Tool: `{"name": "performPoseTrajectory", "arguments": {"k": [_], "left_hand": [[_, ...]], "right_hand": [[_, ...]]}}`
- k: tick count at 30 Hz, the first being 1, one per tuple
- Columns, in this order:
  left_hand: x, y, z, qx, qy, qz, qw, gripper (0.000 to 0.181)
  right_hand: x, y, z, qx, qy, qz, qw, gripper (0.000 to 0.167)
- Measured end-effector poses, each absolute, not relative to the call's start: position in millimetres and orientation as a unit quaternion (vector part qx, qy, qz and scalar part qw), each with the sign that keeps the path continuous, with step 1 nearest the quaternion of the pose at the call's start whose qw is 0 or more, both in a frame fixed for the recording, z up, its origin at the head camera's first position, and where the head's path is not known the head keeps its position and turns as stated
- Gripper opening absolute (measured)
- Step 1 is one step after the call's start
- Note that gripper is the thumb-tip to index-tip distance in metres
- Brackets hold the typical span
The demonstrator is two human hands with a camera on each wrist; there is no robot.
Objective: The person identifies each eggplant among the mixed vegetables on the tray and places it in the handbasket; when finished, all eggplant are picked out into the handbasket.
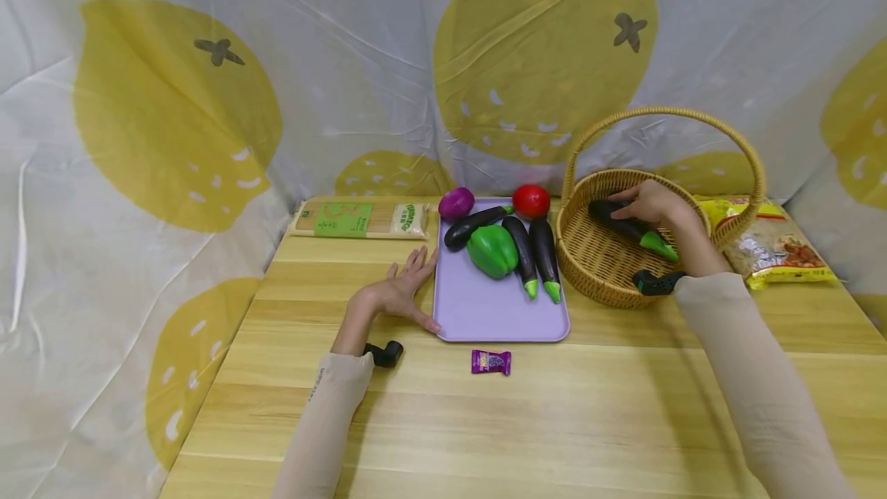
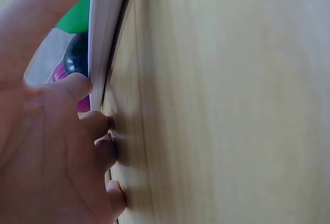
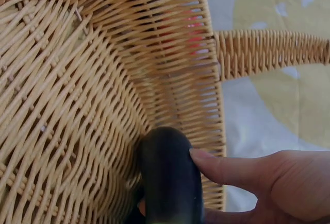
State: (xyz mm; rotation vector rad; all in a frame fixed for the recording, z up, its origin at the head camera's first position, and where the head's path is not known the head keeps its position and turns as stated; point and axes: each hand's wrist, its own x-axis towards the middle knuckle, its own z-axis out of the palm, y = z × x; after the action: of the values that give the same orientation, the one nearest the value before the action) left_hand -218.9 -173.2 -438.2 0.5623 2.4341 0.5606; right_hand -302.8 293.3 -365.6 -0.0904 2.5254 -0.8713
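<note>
My right hand [image 1: 654, 205] grips an eggplant [image 1: 627, 228] inside the wicker basket [image 1: 610, 287]. In the right wrist view the thumb presses the dark side of that eggplant [image 3: 172, 177], close to the woven wall. My left hand [image 1: 402, 291] is spread at the left edge of the lilac tray [image 1: 485, 322], thumb by its near corner. The left wrist view shows those fingers [image 2: 95, 123] fairly straight along the tray's rim. On the tray lie a green bell pepper [image 1: 493, 251], several more eggplants [image 1: 520, 249], a purple onion [image 1: 456, 205] and a red tomato [image 1: 531, 201].
A pack of noodles [image 1: 360, 220] lies behind the left hand. To the basket's right is a yellow food bag [image 1: 776, 245]. A small purple packet [image 1: 490, 362] lies in front of the tray. The basket's tall handle [image 1: 665, 111] arches above the right hand. Lemon-print cloth hangs behind.
</note>
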Motion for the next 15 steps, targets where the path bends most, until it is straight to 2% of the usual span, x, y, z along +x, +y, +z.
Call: {"name": "performPoseTrajectory", "arguments": {"k": [15], "left_hand": [[-219.0,-173.3,-440.2,0.210,0.911,0.211,0.286,0.143]], "right_hand": [[-309.7,288.2,-369.8,-0.026,0.937,-0.276,0.210,0.056]]}}
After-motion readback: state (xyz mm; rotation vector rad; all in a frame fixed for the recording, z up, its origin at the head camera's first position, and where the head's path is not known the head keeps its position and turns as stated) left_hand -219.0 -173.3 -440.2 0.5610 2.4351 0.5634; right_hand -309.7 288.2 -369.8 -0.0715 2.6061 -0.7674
